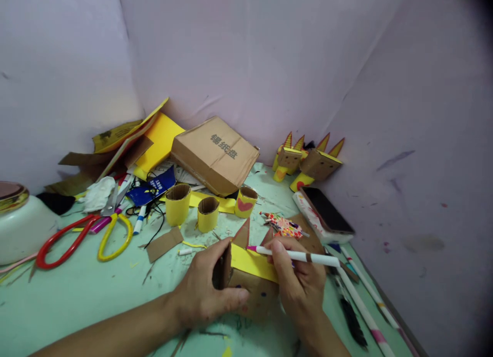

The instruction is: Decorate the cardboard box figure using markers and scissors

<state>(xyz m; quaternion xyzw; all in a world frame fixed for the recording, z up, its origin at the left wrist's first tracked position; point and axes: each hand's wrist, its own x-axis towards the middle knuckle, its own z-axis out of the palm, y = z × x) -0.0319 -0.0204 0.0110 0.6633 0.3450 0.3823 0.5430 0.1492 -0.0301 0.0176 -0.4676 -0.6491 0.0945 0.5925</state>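
A small cardboard box with a yellow top strip, dark dots on its front and two pointed ears is on the table in front of me. My left hand is closed round its left end, thumb across the front. In my right hand is a white marker with a pink tip, which is at the base of the left ear. My right fingers partly hide the other ear and the box's right end. Behind the box stand yellow-wrapped cardboard tubes, one marked with a red heart.
Scissors with red and yellow handles lie left, near a white round container. A carton and cardboard scraps rest at the back. Finished-looking cardboard figures, a phone and long markers are on the right.
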